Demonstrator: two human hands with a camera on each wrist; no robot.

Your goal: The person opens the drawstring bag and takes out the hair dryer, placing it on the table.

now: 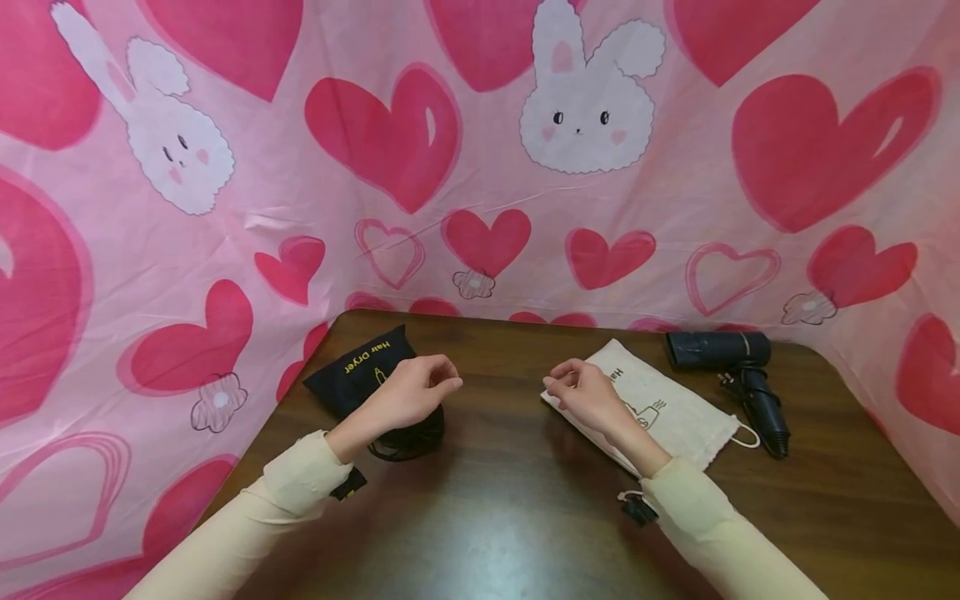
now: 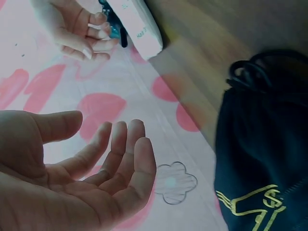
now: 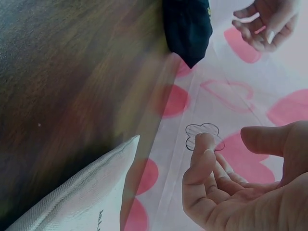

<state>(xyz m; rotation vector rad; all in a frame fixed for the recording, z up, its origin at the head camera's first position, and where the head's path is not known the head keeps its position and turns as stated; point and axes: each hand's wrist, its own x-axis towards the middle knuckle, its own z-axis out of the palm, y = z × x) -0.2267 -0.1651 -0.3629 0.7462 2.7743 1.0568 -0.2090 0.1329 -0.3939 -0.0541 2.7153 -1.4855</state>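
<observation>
My left hand (image 1: 415,388) hovers above a black drawstring pouch (image 1: 356,385) with yellow "Hair Dryer" lettering, its fingers loosely bent and holding nothing. In the left wrist view the pouch (image 2: 264,149) shows its gathered cord end, apart from the hand (image 2: 96,168). My right hand (image 1: 588,392) hangs over a cream cloth drawstring bag (image 1: 675,417) printed with a hair dryer. Nothing lies between its relaxed fingers. The right wrist view shows the cream bag's corner (image 3: 96,187) beside the hand (image 3: 240,183). A black hair dryer (image 1: 716,350) lies right of the cream bag, cord bundled by its handle.
All of these lie on a brown wooden table (image 1: 480,483). A pink cloth backdrop (image 1: 525,187) with hearts and rabbits stands round the back and both sides. Black cord loops (image 1: 408,442) show at the near end of the black pouch.
</observation>
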